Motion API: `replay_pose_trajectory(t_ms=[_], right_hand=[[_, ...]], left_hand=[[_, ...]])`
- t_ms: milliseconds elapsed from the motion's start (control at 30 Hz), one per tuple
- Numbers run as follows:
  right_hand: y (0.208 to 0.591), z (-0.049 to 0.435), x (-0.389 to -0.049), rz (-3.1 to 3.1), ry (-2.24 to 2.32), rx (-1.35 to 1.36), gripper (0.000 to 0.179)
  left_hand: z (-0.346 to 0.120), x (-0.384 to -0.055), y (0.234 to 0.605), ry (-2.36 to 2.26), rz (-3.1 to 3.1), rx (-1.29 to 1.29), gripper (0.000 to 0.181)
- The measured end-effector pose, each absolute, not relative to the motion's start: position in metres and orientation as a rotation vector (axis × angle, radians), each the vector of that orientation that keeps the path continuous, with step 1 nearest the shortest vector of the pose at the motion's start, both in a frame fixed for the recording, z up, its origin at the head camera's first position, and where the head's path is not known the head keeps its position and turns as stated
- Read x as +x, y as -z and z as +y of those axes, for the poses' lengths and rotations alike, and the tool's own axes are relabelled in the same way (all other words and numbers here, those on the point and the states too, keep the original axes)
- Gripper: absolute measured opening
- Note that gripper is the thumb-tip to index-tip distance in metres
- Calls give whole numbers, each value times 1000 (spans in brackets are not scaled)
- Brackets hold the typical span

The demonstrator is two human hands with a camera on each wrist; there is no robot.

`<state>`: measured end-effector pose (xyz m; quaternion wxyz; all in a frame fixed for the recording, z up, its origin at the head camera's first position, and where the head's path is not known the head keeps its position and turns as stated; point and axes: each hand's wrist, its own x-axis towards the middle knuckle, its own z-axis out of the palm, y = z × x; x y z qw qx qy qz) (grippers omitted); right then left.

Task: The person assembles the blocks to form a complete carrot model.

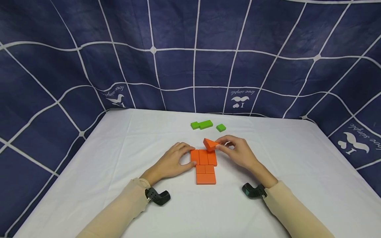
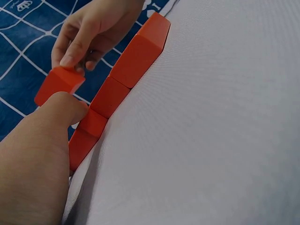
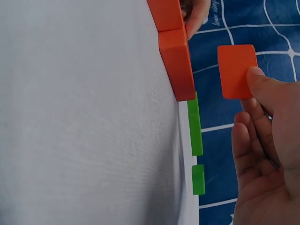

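Note:
My right hand [image 1: 238,150] pinches an orange triangular block [image 1: 209,144] between thumb and fingers. It hangs over the back edge of a row of flat orange blocks [image 1: 203,157]; the right wrist view shows one of its rectangular faces. At the row's left end, my left hand [image 1: 174,161] holds the leftmost block, index finger at its back corner and thumb at its front corner. In front of the row lie two small orange blocks [image 1: 205,169] side by side, then a wider orange block [image 1: 206,178]. In the left wrist view, the left thumb [image 2: 70,105] overlaps the held triangular block.
Behind the orange blocks lie a long green block [image 1: 206,124], a small green block [image 1: 194,125] against its left end, and another green block [image 1: 221,127] to the right. A white cloth [image 1: 125,158] covers the table. A dark blue checked curtain [image 1: 175,69] hangs behind.

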<state>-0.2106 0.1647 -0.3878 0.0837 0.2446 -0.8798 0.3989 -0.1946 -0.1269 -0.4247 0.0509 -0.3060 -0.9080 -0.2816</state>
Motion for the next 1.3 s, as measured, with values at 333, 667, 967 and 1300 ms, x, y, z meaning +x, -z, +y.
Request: replay_pose_trajectory(t_ms=[333, 667, 967, 1300], right_hand=[[382, 172, -191, -2657, -1232, 684, 19], [383, 179, -178, -2628, -1318, 789, 17], [377, 179, -171, -2638, -1485, 939, 17], [381, 171, -164, -2628, -1501, 1221, 16]], left_hand=[[-127, -195, 424, 858, -2775, -931, 54], [-126, -194, 423, 869, -2757, -925, 53], [-127, -193, 421, 871, -2752, -921, 53], [-126, -194, 422, 881, -2760, -924, 54]])
